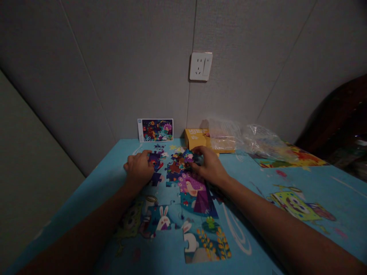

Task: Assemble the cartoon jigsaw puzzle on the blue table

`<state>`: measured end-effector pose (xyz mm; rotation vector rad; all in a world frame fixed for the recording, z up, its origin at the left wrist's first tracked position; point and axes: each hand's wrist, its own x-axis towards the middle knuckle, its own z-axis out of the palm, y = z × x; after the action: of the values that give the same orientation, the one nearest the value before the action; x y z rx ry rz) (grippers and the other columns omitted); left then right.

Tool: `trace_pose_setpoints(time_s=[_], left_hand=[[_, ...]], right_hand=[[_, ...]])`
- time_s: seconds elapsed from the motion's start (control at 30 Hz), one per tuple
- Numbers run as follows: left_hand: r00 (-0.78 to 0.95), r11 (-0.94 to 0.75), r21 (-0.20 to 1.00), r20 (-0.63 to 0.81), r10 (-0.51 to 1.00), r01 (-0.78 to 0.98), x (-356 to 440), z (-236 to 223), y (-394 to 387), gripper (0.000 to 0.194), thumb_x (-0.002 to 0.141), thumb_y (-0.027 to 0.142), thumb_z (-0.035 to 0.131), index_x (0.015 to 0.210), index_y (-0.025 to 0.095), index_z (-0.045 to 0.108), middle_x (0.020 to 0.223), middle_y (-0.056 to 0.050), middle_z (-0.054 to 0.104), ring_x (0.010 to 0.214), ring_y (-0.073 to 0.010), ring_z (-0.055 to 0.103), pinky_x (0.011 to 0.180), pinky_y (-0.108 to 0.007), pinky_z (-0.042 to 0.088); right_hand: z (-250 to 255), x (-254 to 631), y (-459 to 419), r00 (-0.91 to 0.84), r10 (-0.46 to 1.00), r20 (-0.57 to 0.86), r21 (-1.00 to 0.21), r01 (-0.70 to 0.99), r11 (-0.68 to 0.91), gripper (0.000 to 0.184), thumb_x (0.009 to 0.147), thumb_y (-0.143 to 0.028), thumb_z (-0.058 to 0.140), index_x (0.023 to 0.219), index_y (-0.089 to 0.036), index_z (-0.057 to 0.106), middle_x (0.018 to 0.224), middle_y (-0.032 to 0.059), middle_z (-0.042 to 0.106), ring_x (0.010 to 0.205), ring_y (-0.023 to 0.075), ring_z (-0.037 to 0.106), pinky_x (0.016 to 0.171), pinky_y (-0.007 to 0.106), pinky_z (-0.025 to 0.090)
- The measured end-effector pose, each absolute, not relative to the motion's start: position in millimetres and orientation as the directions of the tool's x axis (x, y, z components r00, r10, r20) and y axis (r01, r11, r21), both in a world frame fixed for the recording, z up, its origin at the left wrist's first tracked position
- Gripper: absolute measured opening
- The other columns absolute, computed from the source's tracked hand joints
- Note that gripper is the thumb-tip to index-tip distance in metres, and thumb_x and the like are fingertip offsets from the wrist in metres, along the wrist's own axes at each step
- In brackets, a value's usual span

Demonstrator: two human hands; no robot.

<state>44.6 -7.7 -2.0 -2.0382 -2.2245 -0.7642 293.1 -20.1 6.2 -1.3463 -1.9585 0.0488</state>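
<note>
Across the blue table (160,254), the puzzle (197,202) is joined from wheat (222,242) to peacock (190,186), its left gapped, with pieces (174,167) left unjoined between left hand (140,168) and right hand (210,164), both with bent fingers whose grip I can't tell.

Blue tabletop (107,170) beneath puzzle pieces (200,202), yellow box (195,139)

left hand (140,167): fingers bent | right hand (211,165): thumb, forefinger parted | arms (266,206): extended forward
</note>
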Motion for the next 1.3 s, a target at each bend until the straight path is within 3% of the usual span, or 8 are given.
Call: trace_pose_setpoints(time_s=[0.1,0.27,0.4,0.6,0.73,0.83,1.03,1.3], left_hand=[[-0.135,0.002,0.3,0.426,0.895,0.954,48.0,-0.4,-10.9,0.05,0.083,0.022,0.055,0.133,0.02,0.056,0.125,-0.017,0.058,0.119,-0.0395,0.047,0.094,-0.056,0.04],[0.306,-0.589,0.505,0.536,0.787,0.63,61.0,0.7,-24.4,0.055,0.092,0.032,0.05,0.146,0.023,0.041,0.108,-0.007,0.067,0.105,-0.0224,0.059,0.101,-0.039,0.043],[0.496,-0.748,0.456,0.562,0.663,0.482,67.0,-3.8,-30.7,0.048,0.092,0.035,0.051,0.137,0.018,0.054,0.112,-0.011,0.064,0.104,-0.0207,0.06,0.094,-0.033,0.048],[0.048,-0.266,0.449,0.44,0.897,0.853,50.5,-2.3,-9.3,0.031,0.088,0.031,0.053,0.106,0.019,0.075,0.099,-0.012,0.067,0.106,-0.0282,0.059,0.101,-0.044,0.043],[-0.178,0.037,0.368,0.357,0.917,0.929,43.3,-2.4,-5.5,0.025,0.083,0.038,0.058,0.09,0.027,0.08,0.127,-0.015,0.057,0.126,-0.0399,0.042,0.1,-0.054,0.04],[-0.166,0.044,0.333,0.348,0.923,0.942,45.3,-0.5,-8.2,0.024,0.083,0.039,0.058,0.088,0.028,0.079,0.14,-0.012,0.047,0.131,-0.0401,0.037,0.101,-0.054,0.039],[0.008,-0.063,0.138,0.371,0.929,0.988,61.2,6.6,8.4,0.053,0.086,0.053,0.051,0.127,0.022,0.063,0.139,-0.014,0.052,0.131,-0.0395,0.033,0.103,-0.057,0.036],[-0.092,0.073,0.183,0.1,0.991,0.98,82.2,14.8,59.1,0.053,0.067,0.055,0.071,0.104,0.017,0.07,0.124,-0.023,0.06,0.123,-0.0457,0.044,0.092,-0.056,0.041]], right_hand=[[8.7,291.3,-23.3,-0.14,0.753,0.643,-0.426,0.751,0.504,0.033,0.075,-0.024,0.066,0.105,-0.014,0.058,0.102,0.0124,0.065,0.093,0.0264,0.059,0.083,0.041,0.046],[12.5,283.5,-35.3,-0.302,0.672,0.677,-0.39,0.627,0.675,0.033,0.078,-0.025,0.067,0.107,-0.016,0.056,0.102,0.0108,0.064,0.094,0.0241,0.058,0.082,0.037,0.046],[13.1,276.2,-40.5,-0.459,0.626,0.631,-0.36,0.542,0.76,0.034,0.081,-0.025,0.067,0.112,-0.016,0.055,0.105,0.0103,0.063,0.095,0.0235,0.057,0.083,0.037,0.047],[9.0,277.8,-32.7,-0.482,0.67,0.565,-0.339,0.605,0.721,0.024,0.085,-0.026,0.064,0.107,-0.017,0.062,0.113,0.0111,0.064,0.105,0.0253,0.055,0.092,0.042,0.044],[5.1,281.9,-28.9,-0.414,0.724,0.551,-0.343,0.679,0.649,0.023,0.086,-0.025,0.06,0.107,-0.015,0.062,0.108,0.0134,0.063,0.104,0.0269,0.055,0.091,0.044,0.045],[3.6,282.8,-27.6,-0.391,0.736,0.553,-0.341,0.7,0.628,0.022,0.088,-0.025,0.058,0.107,-0.015,0.063,0.106,0.0134,0.062,0.103,0.0265,0.055,0.09,0.043,0.045],[4.2,283.2,-27.0,-0.375,0.736,0.564,-0.33,0.715,0.617,0.02,0.09,-0.027,0.057,0.104,-0.016,0.065,0.103,0.0119,0.061,0.101,0.0245,0.055,0.091,0.039,0.044],[7.2,286.0,-31.7,-0.365,0.75,0.551,-0.338,0.724,0.601,0.02,0.088,-0.023,0.059,0.104,-0.014,0.066,0.104,0.0118,0.061,0.102,0.0241,0.053,0.09,0.039,0.043]])
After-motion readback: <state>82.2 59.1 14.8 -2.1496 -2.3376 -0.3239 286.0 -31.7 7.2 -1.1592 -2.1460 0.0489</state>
